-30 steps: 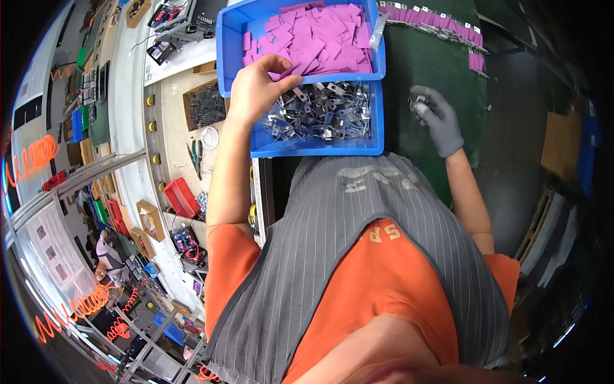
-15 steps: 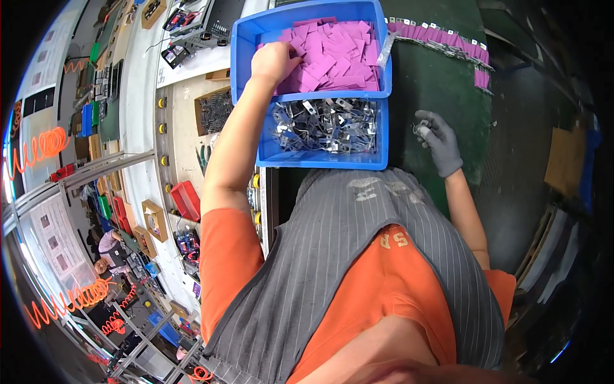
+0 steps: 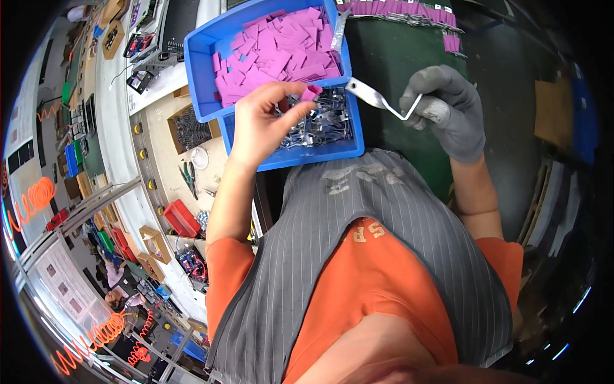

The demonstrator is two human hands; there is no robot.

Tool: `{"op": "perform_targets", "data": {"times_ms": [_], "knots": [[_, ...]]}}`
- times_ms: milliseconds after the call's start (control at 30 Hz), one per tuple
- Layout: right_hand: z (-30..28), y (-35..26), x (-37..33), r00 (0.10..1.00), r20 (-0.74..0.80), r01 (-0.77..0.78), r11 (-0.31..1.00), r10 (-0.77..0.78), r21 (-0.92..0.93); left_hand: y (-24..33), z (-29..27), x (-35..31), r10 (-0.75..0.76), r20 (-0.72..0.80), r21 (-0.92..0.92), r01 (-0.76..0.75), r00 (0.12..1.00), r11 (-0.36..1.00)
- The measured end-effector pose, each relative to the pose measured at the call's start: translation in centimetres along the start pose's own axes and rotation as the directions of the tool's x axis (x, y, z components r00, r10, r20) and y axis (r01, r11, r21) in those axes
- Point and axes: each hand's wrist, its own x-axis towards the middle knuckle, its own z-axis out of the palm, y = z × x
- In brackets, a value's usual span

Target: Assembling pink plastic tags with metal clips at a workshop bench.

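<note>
Between thumb and fingers, my bare left hand (image 3: 265,121) pinches a small purple sleeve (image 3: 311,93), its open end showing. It is held over the blue bin of metal parts (image 3: 323,153). My right hand (image 3: 451,109), in a grey glove, grips a bent metal piece (image 3: 377,97). This piece has a flat tab with a hole and a thin bent wire end in my fingers. The tab points left, toward the purple sleeve, with a gap between them. Behind my left hand a larger blue bin (image 3: 201,70) holds many flat purple sleeves (image 3: 275,48).
Along the far edge of the green work surface (image 3: 390,54) lies a row of sleeved metal parts (image 3: 409,11). To the left are pliers (image 3: 188,179), a red bin (image 3: 182,219) and a cardboard box (image 3: 192,128). A person (image 3: 116,275) works at far lower left.
My left hand has come out of the purple sleeves with one pinched in it. My right hand has risen toward the middle, its metal piece now plainly visible. The view has shifted.
</note>
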Motion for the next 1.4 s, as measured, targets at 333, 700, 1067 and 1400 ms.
{"op": "perform_targets", "data": {"times_ms": [333, 700, 1067, 1400], "knots": [[1.0, -0.7, 0.9, 0.968, 0.147, -0.187, 0.976, 0.203, -0.114, 2.3, 0.6, 0.2, 0.313, 0.089, 0.207, -0.324, 0.946, 0.923], [-4.0, 1.4, -1.5, 0.875, -0.034, -0.429, 0.739, 0.484, -0.52, 0.0, 1.5, 1.8, 0.289, 0.093, 0.332, -0.303, 0.953, 0.893], [-25.5, 8.3, -5.8, 0.885, -0.265, -0.381, -0.267, -0.384, -0.885, -13.9, -4.2, 7.2, -0.222, 0.015, 0.726, 0.142, 0.975, 0.673], [-28.1, 9.0, -3.0, 0.835, -0.422, -0.546, -0.439, -0.352, -0.714, -12.4, -3.6, 6.7, -0.232, -0.003, 0.797, 0.142, 0.973, 0.587]]}}
